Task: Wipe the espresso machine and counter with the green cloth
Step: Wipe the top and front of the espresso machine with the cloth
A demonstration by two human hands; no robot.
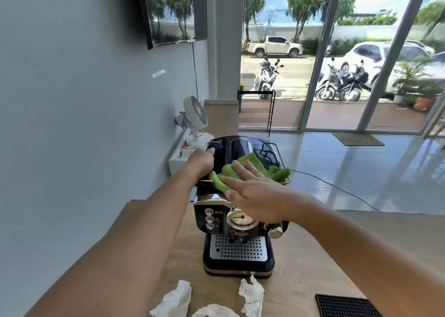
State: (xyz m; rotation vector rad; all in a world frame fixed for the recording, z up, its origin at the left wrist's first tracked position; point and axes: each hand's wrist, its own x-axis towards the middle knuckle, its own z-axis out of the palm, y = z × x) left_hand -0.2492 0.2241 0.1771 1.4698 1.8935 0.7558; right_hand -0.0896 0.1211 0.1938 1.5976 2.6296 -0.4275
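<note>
A black and chrome espresso machine stands on the wooden counter, its drip tray facing me. The green cloth lies spread over the machine's top. My right hand presses flat on the cloth, fingers extended and pointing left. My left hand grips the machine's upper left edge, fingers curled around it.
Crumpled white tissues lie on the counter in front of the machine. A black rubber mat sits at the front right. A white fan stands behind on a low white shelf. A green cable trails off to the right.
</note>
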